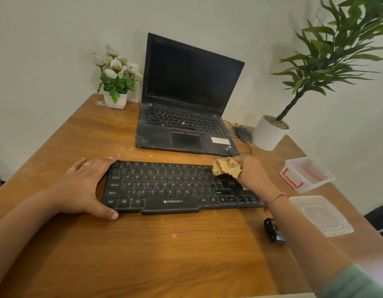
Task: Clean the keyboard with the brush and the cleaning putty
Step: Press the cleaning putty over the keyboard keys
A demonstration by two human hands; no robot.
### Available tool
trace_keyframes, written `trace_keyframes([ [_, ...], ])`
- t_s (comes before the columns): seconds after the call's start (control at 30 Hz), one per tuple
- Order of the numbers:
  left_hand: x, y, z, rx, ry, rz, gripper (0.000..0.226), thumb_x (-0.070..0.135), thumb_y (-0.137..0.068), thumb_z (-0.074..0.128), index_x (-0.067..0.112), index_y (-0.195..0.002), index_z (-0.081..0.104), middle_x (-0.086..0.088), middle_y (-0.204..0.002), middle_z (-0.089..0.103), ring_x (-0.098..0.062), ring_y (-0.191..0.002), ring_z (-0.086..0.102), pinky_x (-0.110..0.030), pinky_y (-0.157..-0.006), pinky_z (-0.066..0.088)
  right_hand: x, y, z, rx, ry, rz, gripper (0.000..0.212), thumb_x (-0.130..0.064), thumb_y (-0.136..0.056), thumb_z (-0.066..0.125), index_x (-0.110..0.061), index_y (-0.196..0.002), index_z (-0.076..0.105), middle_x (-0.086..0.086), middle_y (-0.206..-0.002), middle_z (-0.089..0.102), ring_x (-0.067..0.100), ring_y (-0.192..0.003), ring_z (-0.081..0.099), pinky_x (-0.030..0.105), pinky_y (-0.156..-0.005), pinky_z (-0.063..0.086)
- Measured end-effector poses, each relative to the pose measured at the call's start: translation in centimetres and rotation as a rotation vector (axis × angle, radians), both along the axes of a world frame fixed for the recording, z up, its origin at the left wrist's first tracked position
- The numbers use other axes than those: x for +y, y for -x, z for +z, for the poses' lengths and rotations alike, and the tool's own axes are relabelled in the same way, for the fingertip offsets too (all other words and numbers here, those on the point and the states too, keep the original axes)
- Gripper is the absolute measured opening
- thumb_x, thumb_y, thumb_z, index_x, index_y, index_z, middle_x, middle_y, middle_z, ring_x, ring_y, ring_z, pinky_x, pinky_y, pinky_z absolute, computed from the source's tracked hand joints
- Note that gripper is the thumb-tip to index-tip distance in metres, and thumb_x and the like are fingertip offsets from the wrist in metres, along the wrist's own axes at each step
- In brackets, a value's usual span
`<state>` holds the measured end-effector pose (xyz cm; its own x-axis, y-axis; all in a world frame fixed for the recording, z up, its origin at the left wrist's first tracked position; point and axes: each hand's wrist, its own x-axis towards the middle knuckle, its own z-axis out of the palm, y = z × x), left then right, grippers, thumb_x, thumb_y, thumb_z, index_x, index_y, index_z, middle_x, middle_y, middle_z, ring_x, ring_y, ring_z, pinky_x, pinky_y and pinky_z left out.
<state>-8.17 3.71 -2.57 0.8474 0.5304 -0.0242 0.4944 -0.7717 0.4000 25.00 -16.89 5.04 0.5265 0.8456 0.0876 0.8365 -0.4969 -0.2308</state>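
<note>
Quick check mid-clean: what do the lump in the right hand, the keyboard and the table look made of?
The lump: soft tan putty, matte; its surface is crumpled and folded. The keyboard: probably black plastic, dull finish, pale dust on keys. The table: wood or wood-look laminate, slight sheen; grain lines show, which one I cannot tell.

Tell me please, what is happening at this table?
A person is cleaning a dusty black plastic keyboard on the brown wooden table. The left hand steadies its left end. The right hand grips a tan crumpled lump of cleaning putty over the right-hand keys. A small black tool lies untouched nearby.
</note>
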Motion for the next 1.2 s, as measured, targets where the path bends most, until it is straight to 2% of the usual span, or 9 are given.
trace_keyframes([
  [0.1, 0.0, 0.0, -0.1, 0.006, -0.003, 0.002, 0.135, 0.1, -0.028, 0.045, 0.047, -0.136, -0.016, 0.007, -0.156, 0.013, -0.012, -0.143, 0.009, -0.033, -0.115, -0.011, 0.5, -0.6, -1.0, -0.164, 0.039, -0.104, 0.015, -0.015, -0.091, 0.057, -0.018, -0.1, 0.069, 0.004, -0.092, 0.069, 0.02, -0.087, 0.063, 0.023, -0.064, 0.041],
  [0.23, -0.1, 0.0, 0.1, 0.016, -0.003, 0.001, 0.134, 0.101, -0.028, 0.043, 0.048, -0.135, -0.018, 0.007, -0.156, 0.012, -0.012, -0.143, 0.008, -0.033, -0.115, -0.011, 0.8, 0.1, -1.8, -0.085, 0.267, 0.082, 0.023, -0.017, -0.09, 0.057, -0.023, -0.11, 0.068, 0.002, -0.11, 0.067, 0.021, -0.1, 0.061, 0.03, -0.086, 0.05],
  [0.33, -0.2, -0.1, 0.2, 0.009, -0.011, 0.014, 0.136, 0.1, -0.027, 0.044, 0.046, -0.136, -0.017, 0.007, -0.156, 0.012, -0.013, -0.143, 0.008, -0.03, -0.113, -0.012, -0.5, -1.3, -1.3, -0.201, 0.144, -0.007, 0.021, -0.01, -0.088, 0.06, -0.021, -0.103, 0.069, 0.003, -0.098, 0.069, 0.022, -0.094, 0.065, 0.034, -0.078, 0.054],
  [0.43, -0.1, 0.0, 0.1, 0.01, -0.009, 0.01, 0.135, 0.101, -0.026, 0.042, 0.047, -0.135, -0.017, 0.006, -0.157, 0.012, -0.013, -0.143, 0.009, -0.028, -0.111, -0.013, 0.2, -1.2, -1.7, -0.302, 0.139, -0.084, 0.023, -0.008, -0.086, 0.06, -0.019, -0.105, 0.067, 0.005, -0.096, 0.068, 0.022, -0.094, 0.064, 0.03, -0.073, 0.053],
  [0.57, -0.3, 0.0, 0.4, 0.016, 0.003, 0.013, 0.135, 0.099, -0.027, 0.044, 0.047, -0.135, -0.018, 0.006, -0.156, 0.013, -0.013, -0.142, 0.01, -0.026, -0.109, -0.013, 0.7, 1.0, -2.7, -0.197, 0.074, 0.072, 0.015, -0.014, -0.089, 0.059, -0.021, -0.095, 0.07, 0.0, -0.086, 0.069, 0.014, -0.081, 0.063, 0.025, -0.068, 0.051],
  [0.77, -0.3, -0.1, 0.5, 0.01, 0.0, 0.01, 0.136, 0.098, -0.028, 0.046, 0.046, -0.136, -0.017, 0.005, -0.156, 0.014, -0.013, -0.142, 0.01, -0.028, -0.111, -0.012, 0.3, -0.8, -1.9, -0.312, 0.126, -0.162, 0.018, -0.009, -0.089, 0.055, -0.013, -0.103, 0.065, 0.007, -0.098, 0.067, 0.023, -0.094, 0.063, 0.031, -0.072, 0.051],
  [0.9, -0.3, 0.0, 0.4, 0.004, -0.005, 0.015, 0.137, 0.1, -0.026, 0.044, 0.046, -0.137, -0.016, 0.006, -0.155, 0.016, -0.014, -0.141, 0.012, -0.028, -0.112, -0.009, 1.3, 1.1, -2.1, -0.216, 0.103, 0.03, 0.021, -0.013, -0.091, 0.055, -0.017, -0.105, 0.069, 0.006, -0.096, 0.068, 0.023, -0.094, 0.063, 0.031, -0.075, 0.05],
  [1.1, -0.5, -0.1, 0.5, 0.006, 0.004, 0.022, 0.138, 0.099, -0.025, 0.045, 0.045, -0.138, -0.014, 0.005, -0.156, 0.016, -0.015, -0.142, 0.011, -0.031, -0.114, -0.008, 0.7, -0.9, -2.0, -0.235, 0.115, -0.192, 0.019, -0.008, -0.088, 0.056, -0.014, -0.104, 0.065, 0.007, -0.097, 0.066, 0.024, -0.094, 0.063, 0.029, -0.068, 0.048],
  [1.2, -0.4, -0.1, 0.4, 0.006, 0.004, 0.017, 0.138, 0.1, -0.025, 0.042, 0.044, -0.137, -0.014, 0.005, -0.156, 0.015, -0.015, -0.142, 0.012, -0.031, -0.114, -0.008, 1.5, 0.5, -2.7, -0.262, 0.088, -0.042, 0.015, -0.015, -0.089, 0.054, -0.015, -0.096, 0.068, 0.005, -0.088, 0.068, 0.023, -0.087, 0.064, 0.028, -0.066, 0.047],
])
